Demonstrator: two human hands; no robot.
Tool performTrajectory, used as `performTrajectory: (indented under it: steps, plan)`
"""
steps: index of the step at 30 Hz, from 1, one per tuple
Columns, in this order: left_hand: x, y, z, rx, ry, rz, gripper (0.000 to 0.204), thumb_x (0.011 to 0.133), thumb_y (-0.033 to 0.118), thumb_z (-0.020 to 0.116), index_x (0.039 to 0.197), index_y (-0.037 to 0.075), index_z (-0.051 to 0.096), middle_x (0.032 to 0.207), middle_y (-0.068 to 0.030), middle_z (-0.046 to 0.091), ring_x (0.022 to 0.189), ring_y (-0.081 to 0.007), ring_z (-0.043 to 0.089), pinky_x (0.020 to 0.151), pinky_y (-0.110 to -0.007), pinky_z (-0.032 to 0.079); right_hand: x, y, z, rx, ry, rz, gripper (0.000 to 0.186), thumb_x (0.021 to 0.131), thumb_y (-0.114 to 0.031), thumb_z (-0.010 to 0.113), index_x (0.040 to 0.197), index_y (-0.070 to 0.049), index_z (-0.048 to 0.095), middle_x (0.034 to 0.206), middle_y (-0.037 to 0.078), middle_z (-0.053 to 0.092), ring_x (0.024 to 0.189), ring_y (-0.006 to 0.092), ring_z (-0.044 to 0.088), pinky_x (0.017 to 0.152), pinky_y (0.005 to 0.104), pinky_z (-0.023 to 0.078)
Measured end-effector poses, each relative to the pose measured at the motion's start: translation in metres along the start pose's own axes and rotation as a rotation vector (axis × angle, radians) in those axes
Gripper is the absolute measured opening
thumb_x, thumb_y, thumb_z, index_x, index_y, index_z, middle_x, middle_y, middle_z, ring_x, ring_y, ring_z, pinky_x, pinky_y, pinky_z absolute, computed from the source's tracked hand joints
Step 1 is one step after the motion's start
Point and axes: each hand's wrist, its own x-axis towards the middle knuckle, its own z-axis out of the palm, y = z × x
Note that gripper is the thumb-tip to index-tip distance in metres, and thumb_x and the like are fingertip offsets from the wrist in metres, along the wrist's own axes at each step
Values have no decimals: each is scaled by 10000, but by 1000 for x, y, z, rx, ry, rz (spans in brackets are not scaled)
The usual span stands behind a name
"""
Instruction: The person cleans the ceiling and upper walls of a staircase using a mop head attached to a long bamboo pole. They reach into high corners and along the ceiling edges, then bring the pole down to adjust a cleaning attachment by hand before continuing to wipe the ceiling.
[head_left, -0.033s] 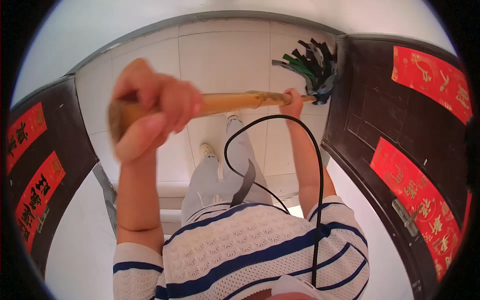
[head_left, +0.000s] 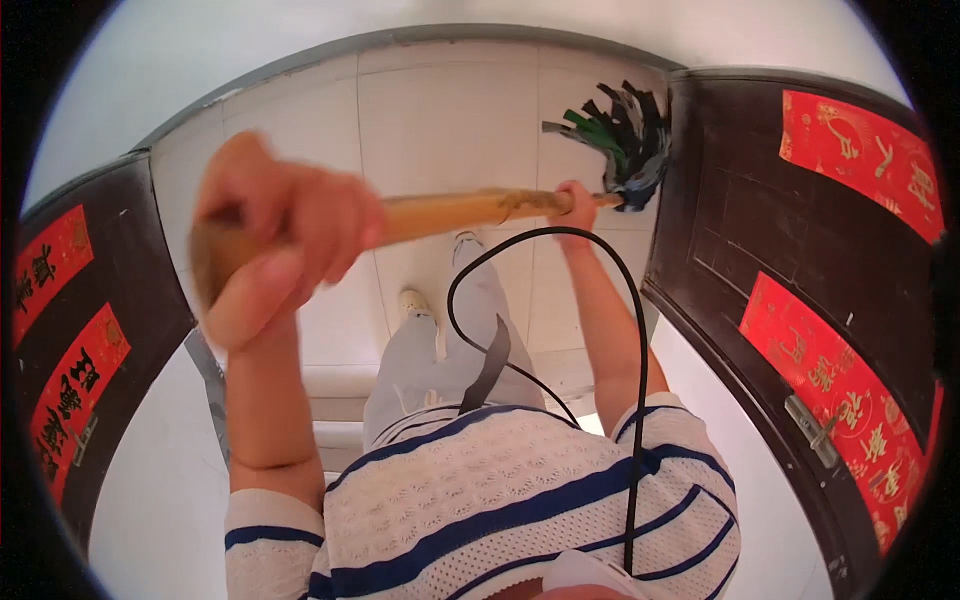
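A mop with a thick wooden handle (head_left: 450, 212) is held slanting across in front of me. My left hand (head_left: 290, 225) is closed around the handle's near, upper end, its fingers and thumb wrapped over it and slightly blurred. Farther down the handle, my right hand (head_left: 574, 210) grips it close to the mop head. The mop head (head_left: 638, 150), made of black, grey and green cloth strips, lies fanned out on the tiled floor (head_left: 440, 120) beside the base of the dark door on the right.
Dark doors with red paper strips flank me, one at the left (head_left: 140, 290) and one at the right (head_left: 720, 240). A pale wall (head_left: 480, 18) rises at the far side. A black cable (head_left: 642, 380) loops in front of my right arm. Pale steps (head_left: 335, 382) show behind my legs.
My left hand has moved left and a little down with the handle's upper end. My right hand and the base of the mop head have shifted slightly left.
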Motion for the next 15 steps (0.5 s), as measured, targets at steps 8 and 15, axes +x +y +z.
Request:
performTrajectory:
  steps: [8,15]
  plan:
    - [-53,110,20,182,-292,-44,316,722,27,619,601,114,340,482,-12,504,395,-106,485,497,-246,473,-40,-100,37,316,-224,-49,250,590,-29,655,804,-66,531,779,84,544,773,260,520,718,317,415]
    - [-145,111,-31,346,-107,138,288,656,60,608,659,160,338,424,58,458,368,-33,460,498,-164,444,-45,-126,130,350,-534,-167,263,534,-64,678,746,-80,523,725,92,546,753,287,524,688,345,404]
